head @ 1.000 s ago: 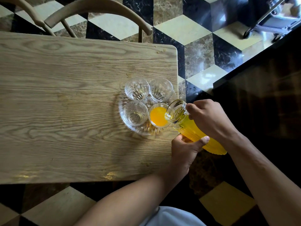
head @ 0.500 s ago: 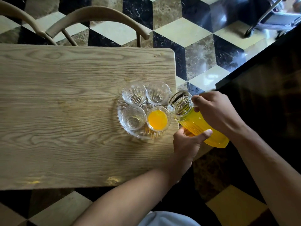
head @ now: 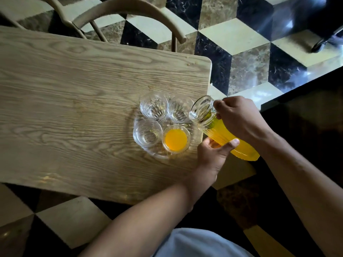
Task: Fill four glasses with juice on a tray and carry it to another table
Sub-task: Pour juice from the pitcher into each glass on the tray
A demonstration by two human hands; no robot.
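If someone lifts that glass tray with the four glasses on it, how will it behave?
The tray is clear glass, so probably slippery and breakable. The glasses stand loose and crowded together, so they may slide or clink. Only one holds juice, so the weight likely sits off-centre.

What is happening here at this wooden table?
A person is pouring orange juice into four clear glasses on a round glass tray. Both hands hold a ribbed glass jug of juice: the right hand near its mouth, the left hand under its body. One glass is full; three are empty. The jug's mouth is beside the far right empty glass.
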